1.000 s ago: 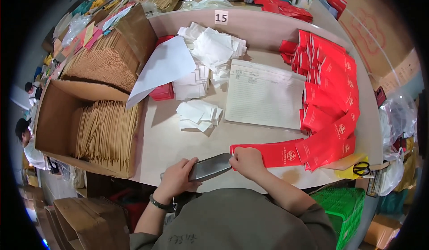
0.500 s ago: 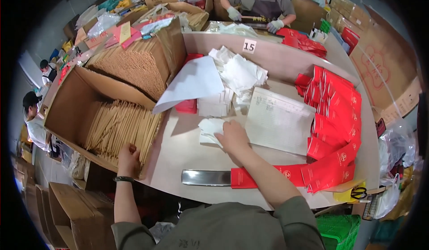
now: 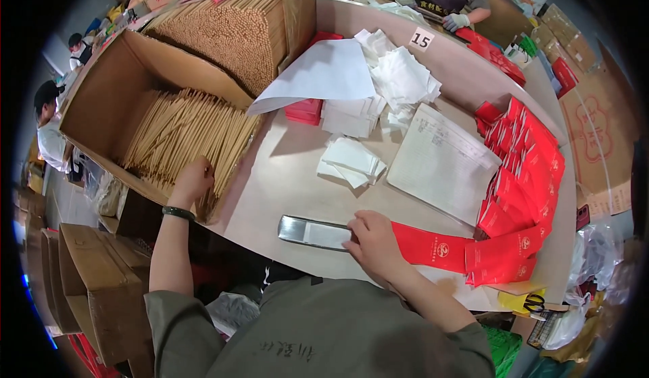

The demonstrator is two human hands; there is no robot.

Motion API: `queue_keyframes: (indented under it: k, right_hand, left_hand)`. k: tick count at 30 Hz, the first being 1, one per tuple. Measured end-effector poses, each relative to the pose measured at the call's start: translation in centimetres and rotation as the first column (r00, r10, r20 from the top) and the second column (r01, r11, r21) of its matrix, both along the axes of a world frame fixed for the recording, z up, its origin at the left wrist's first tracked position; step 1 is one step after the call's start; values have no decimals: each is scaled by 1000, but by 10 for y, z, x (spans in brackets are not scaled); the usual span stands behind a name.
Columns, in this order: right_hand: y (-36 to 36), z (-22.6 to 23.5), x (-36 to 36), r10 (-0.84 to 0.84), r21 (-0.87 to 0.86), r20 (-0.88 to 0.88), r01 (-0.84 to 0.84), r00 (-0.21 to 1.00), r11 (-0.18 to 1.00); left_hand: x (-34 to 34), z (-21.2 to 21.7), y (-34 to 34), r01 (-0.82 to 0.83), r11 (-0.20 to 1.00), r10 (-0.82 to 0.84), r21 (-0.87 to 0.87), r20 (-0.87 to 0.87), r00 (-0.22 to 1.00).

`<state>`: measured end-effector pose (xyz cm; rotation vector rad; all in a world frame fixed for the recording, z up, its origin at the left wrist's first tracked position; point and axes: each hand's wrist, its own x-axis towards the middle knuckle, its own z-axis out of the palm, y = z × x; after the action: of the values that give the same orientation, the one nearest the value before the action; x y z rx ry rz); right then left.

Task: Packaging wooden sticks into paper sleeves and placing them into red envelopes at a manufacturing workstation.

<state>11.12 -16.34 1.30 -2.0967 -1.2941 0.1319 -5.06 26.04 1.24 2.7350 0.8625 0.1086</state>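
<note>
Head view: the left hand (image 3: 192, 180), at nine o'clock, bends over the near ends of thin wooden sticks (image 3: 181, 134) in an open cardboard box (image 3: 101, 87); its fingertips are partly hidden, so I cannot tell whether they pinch any. At five o'clock the right hand (image 3: 376, 244) sets thumb and fingers, a gap between them, at opposite edges of a metal strip (image 3: 297, 230); how firmly they press is unclear. This strip lies on the tabletop (image 3: 260, 202) at six o'clock, shiny, long, round-ended, a pale oblong along its right part. It should handle as stiff and slippery, best held by its long edges. The sticks look light, rigid and apt to roll, so a hold around mid-length would suit. From the right hand toward four o'clock runs a flat red sleeve (image 3: 433, 248), seemingly smooth paper, light and easily creased, better taken by its edges. More glossy red sleeves (image 3: 524, 168) overlap at three o'clock. Near the centre, soft-looking white packets (image 3: 350, 160) lie fanned; a crumpled white heap (image 3: 402, 74) sits at one o'clock.
</note>
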Motion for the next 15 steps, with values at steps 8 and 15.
queue_keyframes:
  k: [8,15]
  right_hand:
    - [-43,-5,-2,82,36,109,-87,991,996]
    - [-185,-31,62,-464,-168,-214,436,859,884]
  left_hand:
    - [-19,-20,-32,-203,979,150,24,592,792]
    - [-55,-9,-157,101,728,342,-678,487,804]
